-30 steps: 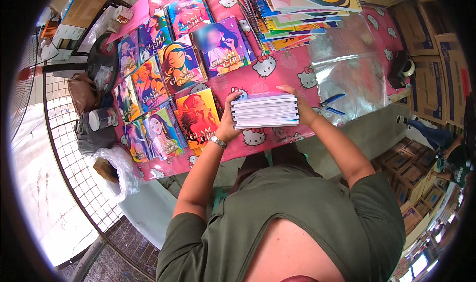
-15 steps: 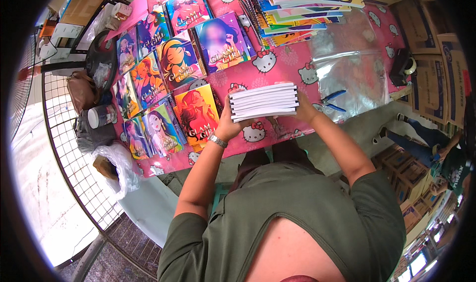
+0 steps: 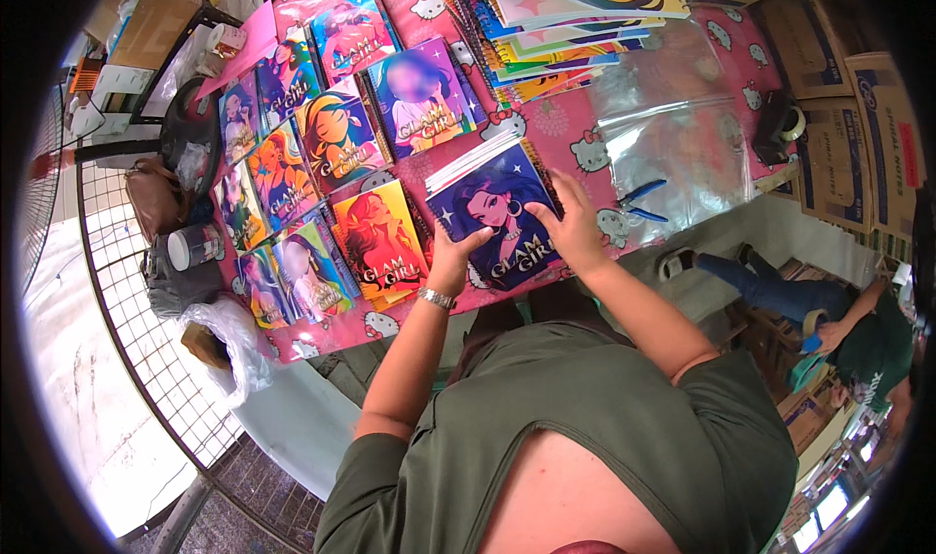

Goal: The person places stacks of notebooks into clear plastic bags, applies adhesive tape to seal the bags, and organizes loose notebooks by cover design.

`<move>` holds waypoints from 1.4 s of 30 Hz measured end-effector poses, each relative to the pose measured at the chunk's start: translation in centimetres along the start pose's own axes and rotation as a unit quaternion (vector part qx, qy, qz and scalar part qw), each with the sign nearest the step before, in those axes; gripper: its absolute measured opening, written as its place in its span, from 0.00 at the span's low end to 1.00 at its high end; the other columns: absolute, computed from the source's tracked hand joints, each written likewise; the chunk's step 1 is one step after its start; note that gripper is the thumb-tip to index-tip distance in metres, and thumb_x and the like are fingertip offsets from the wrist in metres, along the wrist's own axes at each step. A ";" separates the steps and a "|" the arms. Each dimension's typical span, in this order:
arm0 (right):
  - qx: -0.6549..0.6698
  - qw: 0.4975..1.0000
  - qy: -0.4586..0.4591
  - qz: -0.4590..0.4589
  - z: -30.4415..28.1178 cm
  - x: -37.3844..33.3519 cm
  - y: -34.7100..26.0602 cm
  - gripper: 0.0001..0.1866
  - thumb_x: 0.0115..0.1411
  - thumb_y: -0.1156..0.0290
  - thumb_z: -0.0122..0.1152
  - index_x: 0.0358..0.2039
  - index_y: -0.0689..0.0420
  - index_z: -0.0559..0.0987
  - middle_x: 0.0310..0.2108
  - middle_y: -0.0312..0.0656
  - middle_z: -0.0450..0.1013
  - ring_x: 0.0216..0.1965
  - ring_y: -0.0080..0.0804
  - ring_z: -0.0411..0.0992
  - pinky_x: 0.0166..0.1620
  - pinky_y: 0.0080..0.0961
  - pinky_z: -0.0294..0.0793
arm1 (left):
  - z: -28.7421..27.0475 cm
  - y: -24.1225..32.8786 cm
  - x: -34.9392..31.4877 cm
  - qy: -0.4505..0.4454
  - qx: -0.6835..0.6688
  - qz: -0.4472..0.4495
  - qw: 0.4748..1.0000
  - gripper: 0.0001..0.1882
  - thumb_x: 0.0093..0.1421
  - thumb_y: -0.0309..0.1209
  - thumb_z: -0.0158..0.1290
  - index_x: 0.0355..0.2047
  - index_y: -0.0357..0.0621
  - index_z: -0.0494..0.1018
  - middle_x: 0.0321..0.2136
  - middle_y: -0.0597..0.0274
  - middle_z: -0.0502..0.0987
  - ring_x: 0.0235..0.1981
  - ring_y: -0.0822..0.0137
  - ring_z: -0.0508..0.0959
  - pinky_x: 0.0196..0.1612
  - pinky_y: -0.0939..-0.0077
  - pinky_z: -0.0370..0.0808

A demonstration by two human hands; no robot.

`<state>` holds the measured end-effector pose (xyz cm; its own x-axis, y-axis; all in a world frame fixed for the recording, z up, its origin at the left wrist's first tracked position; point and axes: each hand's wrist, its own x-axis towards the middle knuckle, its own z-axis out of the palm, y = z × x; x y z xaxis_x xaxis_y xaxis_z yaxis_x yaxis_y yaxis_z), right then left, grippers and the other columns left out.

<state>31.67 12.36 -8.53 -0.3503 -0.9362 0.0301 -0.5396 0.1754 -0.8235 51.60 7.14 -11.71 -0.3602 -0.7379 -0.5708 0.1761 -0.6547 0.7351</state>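
Note:
A stack of spiral notebooks is held between my two hands near the table's front edge. Its dark blue top cover shows a long-haired figure, and white page edges show on the far side. My left hand grips the left side, thumb on the cover. My right hand closes on the right side, its thumb also over the cover. Left of the stack lies a red and yellow notebook pile. Beyond it, several bright notebooks lie in rows, among them a purple one. Whether the stack touches the table is unclear.
A tall pile of spiral notebooks stands at the back. Clear plastic sheets and blue-handled pliers lie on the pink tablecloth, near a tape dispenser. Boxes and another person are at right.
The stack has tipped over from showing its white page edges to showing its dark blue cover, and come nearer me. Both hands have turned with it. The person at right has shifted.

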 end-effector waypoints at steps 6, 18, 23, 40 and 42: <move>-0.086 0.986 -0.075 0.122 1.6 0.6 1.8 0.19 0.50 0.69 0.69 0.36 0.62 0.70 0.35 0.50 0.72 0.40 0.49 0.72 0.45 0.39 0.70 | -1.2 -2.0 1.5 0.014 -0.059 -0.097 0.993 0.32 0.57 0.32 0.59 0.59 0.47 0.59 0.47 0.63 0.73 0.46 0.64 0.75 0.48 0.64 0.75; -0.225 0.798 -0.232 -0.509 1.7 3.0 -6.4 0.16 0.52 0.67 0.58 0.43 0.51 0.76 0.44 0.38 0.73 0.51 0.37 0.69 0.67 0.47 0.49 | -4.2 -2.6 2.2 -0.068 -0.128 -0.142 0.979 0.57 0.46 0.81 0.30 0.63 0.50 0.56 0.53 0.59 0.72 0.55 0.57 0.71 0.55 0.59 0.67; -0.079 0.988 -0.075 0.110 3.2 2.2 5.1 0.41 0.51 0.56 0.70 0.59 0.64 0.63 0.55 0.58 0.64 0.57 0.48 0.64 0.60 0.39 0.62 | -0.8 -4.1 2.6 0.065 -0.081 -0.041 0.994 0.38 0.50 0.33 0.64 0.59 0.43 0.58 0.49 0.56 0.73 0.47 0.63 0.75 0.49 0.63 0.75; 0.108 0.969 -0.211 -0.076 1.8 -0.3 5.8 0.46 0.40 0.65 0.79 0.60 0.57 0.64 0.58 0.45 0.62 0.59 0.40 0.61 0.63 0.35 0.58 | -6.8 -2.7 0.8 -0.119 0.431 0.236 0.863 0.43 0.39 0.30 0.71 0.56 0.43 0.63 0.53 0.55 0.67 0.57 0.55 0.65 0.62 0.62 0.59; 0.079 0.968 -0.238 -0.032 2.5 -0.7 5.8 0.47 0.40 0.63 0.79 0.59 0.57 0.65 0.59 0.45 0.62 0.60 0.41 0.61 0.64 0.36 0.57 | -7.2 -3.6 1.5 -0.114 0.455 0.241 0.850 0.39 0.39 0.33 0.71 0.53 0.43 0.69 0.53 0.54 0.68 0.57 0.52 0.64 0.62 0.61 0.57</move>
<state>30.72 13.27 -14.71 0.0912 -0.9845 -0.1500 -0.4122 0.0998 -0.9056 56.98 7.20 -17.85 -0.6329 -0.7659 -0.1132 -0.3904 0.1894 0.9009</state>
